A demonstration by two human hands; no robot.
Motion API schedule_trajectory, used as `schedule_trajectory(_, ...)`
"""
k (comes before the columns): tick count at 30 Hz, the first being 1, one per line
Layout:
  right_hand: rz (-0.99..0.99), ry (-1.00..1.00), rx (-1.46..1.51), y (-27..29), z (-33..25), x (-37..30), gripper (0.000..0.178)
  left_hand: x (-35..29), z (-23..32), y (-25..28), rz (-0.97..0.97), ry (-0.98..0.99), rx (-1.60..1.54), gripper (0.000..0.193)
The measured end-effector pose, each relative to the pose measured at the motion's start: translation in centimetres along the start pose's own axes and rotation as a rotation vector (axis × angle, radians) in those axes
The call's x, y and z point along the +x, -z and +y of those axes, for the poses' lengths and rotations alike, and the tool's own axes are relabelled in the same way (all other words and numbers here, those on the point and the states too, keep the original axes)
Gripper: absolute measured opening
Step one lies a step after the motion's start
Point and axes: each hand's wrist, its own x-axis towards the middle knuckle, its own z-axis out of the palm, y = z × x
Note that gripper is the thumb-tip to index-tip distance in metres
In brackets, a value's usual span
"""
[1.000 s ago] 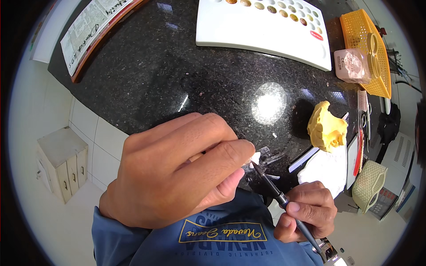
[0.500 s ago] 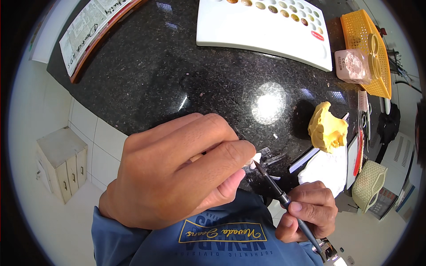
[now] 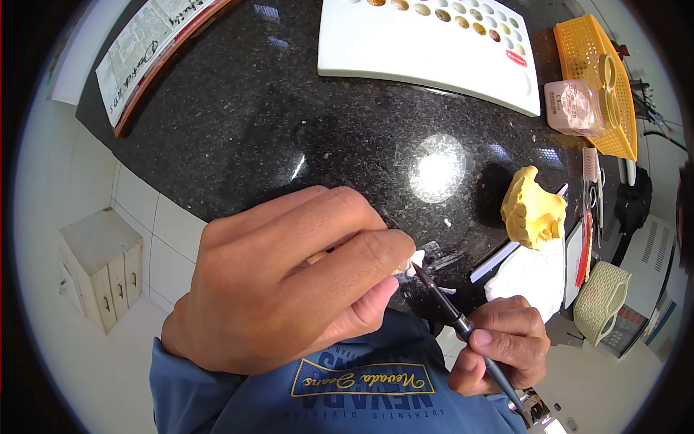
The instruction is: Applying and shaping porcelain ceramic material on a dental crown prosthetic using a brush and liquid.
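Near the counter's front edge, my left hand (image 3: pixel 296 282) is closed, its fingertips pinching a small white tooth-like piece (image 3: pixel 417 259). Only a bit of that piece shows past the fingers; the rest is hidden. My right hand (image 3: pixel 506 347) grips a slim dark-handled brush (image 3: pixel 454 313) like a pen, low on the right. The brush's pointed dark tip meets the white piece, or lies right beside it. Beyond my right hand a yellow putty-like dental model (image 3: pixel 533 210) stands on the counter, with a crumpled white cloth or tissue (image 3: pixel 531 275) just in front of it.
A white palette (image 3: pixel 426 61) with coloured wells lies at the back of the black speckled counter (image 3: pixel 238 137). On the right stand an orange perforated basket (image 3: pixel 589 50), a pinkish clear-walled jar (image 3: pixel 571 108) and several tools, scissors (image 3: pixel 594 199) among them. A framed paper (image 3: pixel 144 58) lies far left.
Almost nothing differs. The white piece and brush tip have shifted very slightly between my hands; both hands keep their hold.
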Motion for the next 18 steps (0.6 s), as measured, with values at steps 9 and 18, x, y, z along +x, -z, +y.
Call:
schedule_trajectory(9,0.079,0.265,-0.054,3.4,0.0,-2.0,0.034,0.0,0.2,-0.4,0.095,-0.121,-0.042,0.023)
schedule_trajectory(18,-0.114,-0.006,-0.703,5.3,-0.4,-1.3,0.042,-1.1,3.2,-3.5,0.167,-0.170,-0.277,0.019)
